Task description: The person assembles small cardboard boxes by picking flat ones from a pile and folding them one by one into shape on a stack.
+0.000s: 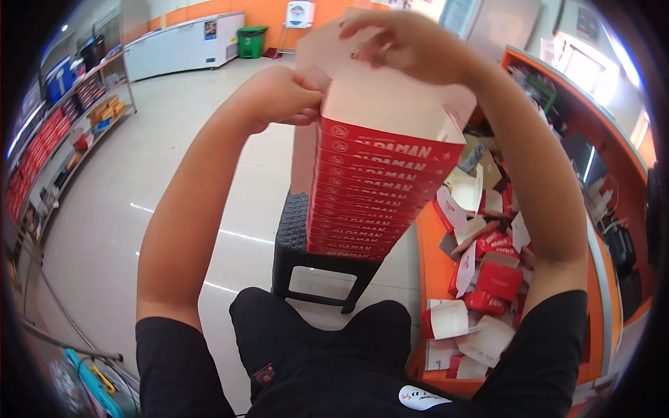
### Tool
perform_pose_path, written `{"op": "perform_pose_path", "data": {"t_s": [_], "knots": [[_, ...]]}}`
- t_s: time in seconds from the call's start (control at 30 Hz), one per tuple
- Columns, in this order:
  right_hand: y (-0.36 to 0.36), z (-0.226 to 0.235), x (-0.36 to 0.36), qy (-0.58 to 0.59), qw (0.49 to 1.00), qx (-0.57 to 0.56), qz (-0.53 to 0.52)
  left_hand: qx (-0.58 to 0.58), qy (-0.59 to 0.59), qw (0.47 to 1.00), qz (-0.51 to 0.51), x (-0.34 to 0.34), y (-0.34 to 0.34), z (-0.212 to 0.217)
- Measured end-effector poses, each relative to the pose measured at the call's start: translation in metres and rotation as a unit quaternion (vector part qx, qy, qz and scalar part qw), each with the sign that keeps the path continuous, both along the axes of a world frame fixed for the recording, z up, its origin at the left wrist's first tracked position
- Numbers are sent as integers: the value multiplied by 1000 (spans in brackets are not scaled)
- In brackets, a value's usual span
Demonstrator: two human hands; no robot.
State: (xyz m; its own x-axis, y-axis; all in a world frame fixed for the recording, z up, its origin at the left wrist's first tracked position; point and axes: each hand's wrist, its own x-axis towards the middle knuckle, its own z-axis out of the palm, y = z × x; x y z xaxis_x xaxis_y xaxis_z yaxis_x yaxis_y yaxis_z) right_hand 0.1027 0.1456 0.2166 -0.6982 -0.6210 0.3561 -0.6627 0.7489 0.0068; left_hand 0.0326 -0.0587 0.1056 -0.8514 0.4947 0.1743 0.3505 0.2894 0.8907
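Note:
A tall stack of red cardboard boxes (362, 209) with cream insides stands on a black woven-pattern stool (291, 219) in front of me. The topmost cardboard box (390, 104) is open, its flaps standing up at the far side and left. My left hand (282, 97) is closed at that box's left wall, thumb and fingers pinching the cardboard edge. Above the far flap, my right hand (408, 45) hovers with bent fingers apart and nothing visible between them.
Right of the stack, an orange shelf unit (435, 279) holds a jumbled heap of folded red and white boxes (495, 279). A metal rack (70, 150) with red boxes lines the left. Farther back are a white chest freezer (181, 49) and a green bin (251, 42).

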Motion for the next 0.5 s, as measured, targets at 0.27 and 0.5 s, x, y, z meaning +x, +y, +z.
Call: {"op": "perform_pose_path", "data": {"t_s": [0.27,0.5], "knots": [[95,-53,77,111,952,-284,-35,261,26,958,117,23,11,-46],[179,-375,117,143,743,-539,-370,26,223,954,197,15,18,-243]]}}
